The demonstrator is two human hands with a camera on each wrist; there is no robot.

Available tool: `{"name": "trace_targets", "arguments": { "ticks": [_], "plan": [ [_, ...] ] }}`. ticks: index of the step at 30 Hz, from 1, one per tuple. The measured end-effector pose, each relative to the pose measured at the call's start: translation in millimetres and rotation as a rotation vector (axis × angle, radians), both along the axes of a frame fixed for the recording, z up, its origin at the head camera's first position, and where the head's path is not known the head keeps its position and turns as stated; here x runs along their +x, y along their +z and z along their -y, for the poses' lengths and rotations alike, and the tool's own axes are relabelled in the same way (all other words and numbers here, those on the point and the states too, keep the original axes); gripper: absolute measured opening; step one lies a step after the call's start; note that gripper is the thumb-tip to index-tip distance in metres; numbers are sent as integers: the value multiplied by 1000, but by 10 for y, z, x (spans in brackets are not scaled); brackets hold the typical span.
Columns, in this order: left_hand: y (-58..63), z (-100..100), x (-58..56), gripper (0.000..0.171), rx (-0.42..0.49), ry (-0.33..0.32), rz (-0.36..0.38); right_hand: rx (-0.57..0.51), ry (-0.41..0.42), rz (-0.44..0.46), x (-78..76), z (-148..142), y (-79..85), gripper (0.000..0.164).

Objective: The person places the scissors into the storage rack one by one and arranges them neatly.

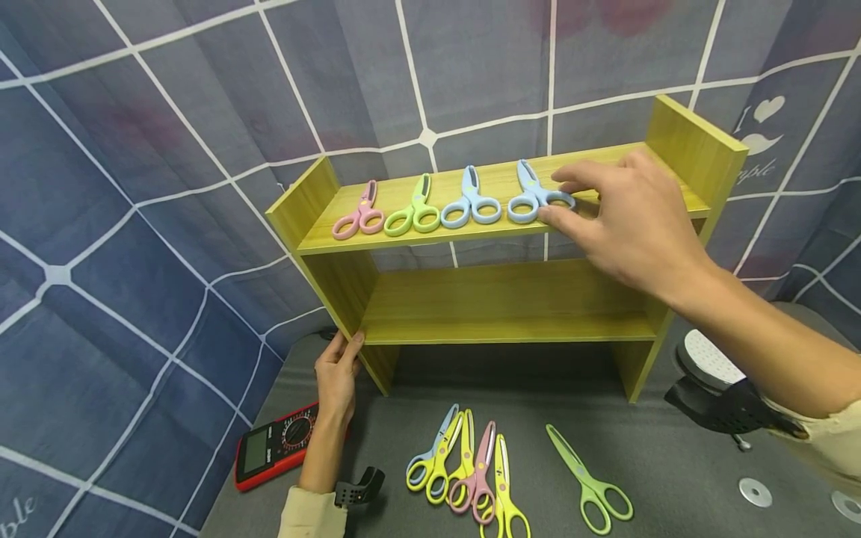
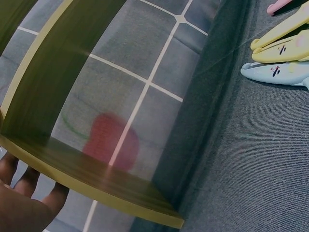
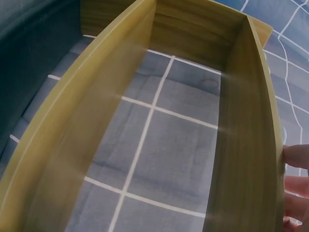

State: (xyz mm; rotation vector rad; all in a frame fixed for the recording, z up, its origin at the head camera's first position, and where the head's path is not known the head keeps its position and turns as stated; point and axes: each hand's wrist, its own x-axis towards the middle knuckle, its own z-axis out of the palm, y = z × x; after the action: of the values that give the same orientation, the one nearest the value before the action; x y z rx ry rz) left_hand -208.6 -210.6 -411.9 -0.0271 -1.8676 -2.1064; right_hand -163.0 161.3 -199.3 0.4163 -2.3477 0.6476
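On the top board of a wooden shelf [image 1: 511, 299] lie pink scissors [image 1: 366, 213], green scissors [image 1: 417, 209] and two pairs of light blue scissors [image 1: 471, 202]. My right hand [image 1: 632, 217] is over the right end of that board. Its thumb and fingers are spread apart around the right handle loop of the rightmost blue scissors [image 1: 528, 183], which lie flat. In the right wrist view, its fingertips [image 3: 295, 157] are at the board's edge. Lower down, my left hand [image 1: 336, 377] holds the shelf's left side panel [image 2: 96, 191], thumb at the front edge.
Blue, yellow and pink scissors [image 1: 480, 478] lie bunched on the grey table, with green scissors [image 1: 592, 486] to their right. A red multimeter [image 1: 276, 444] is at the left. A round white-topped object [image 1: 713, 359] and metal discs [image 1: 755, 492] are at the right. Checked cloth hangs behind.
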Motion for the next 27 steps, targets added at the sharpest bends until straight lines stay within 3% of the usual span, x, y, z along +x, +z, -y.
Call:
{"name": "trace_targets", "arguments": {
  "ticks": [3, 6, 9, 11, 13, 15, 22, 25, 27],
  "plan": [
    [4, 3, 6, 44, -3, 5, 6, -56, 37, -54, 34, 4, -52, 37],
    [1, 12, 10, 43, -9, 16, 10, -157, 103, -213, 97, 29, -164, 32],
    [-1, 19, 8, 43, -9, 24, 8, -278, 169, -370, 203, 86, -360, 29],
    [1, 19, 6, 43, -7, 24, 6, -334, 208, -410, 295, 131, -551, 29],
    [4, 19, 4, 43, -5, 22, 3, -338, 256, -356, 403, 158, -807, 28],
    [6, 18, 3, 43, -3, 18, 2, -309, 278, -236, 528, 174, -1132, 21],
    [11, -10, 10, 43, 7, 17, 0, -105, 179, 401, 984, 83, -2405, 29],
    [17, -20, 10, 45, 4, 11, 5, 20, 218, 608, 1054, -86, -2741, 33],
    [19, -18, 8, 45, 4, 8, 6, 94, 305, 634, 1059, -214, -2877, 34]
  ]
}}
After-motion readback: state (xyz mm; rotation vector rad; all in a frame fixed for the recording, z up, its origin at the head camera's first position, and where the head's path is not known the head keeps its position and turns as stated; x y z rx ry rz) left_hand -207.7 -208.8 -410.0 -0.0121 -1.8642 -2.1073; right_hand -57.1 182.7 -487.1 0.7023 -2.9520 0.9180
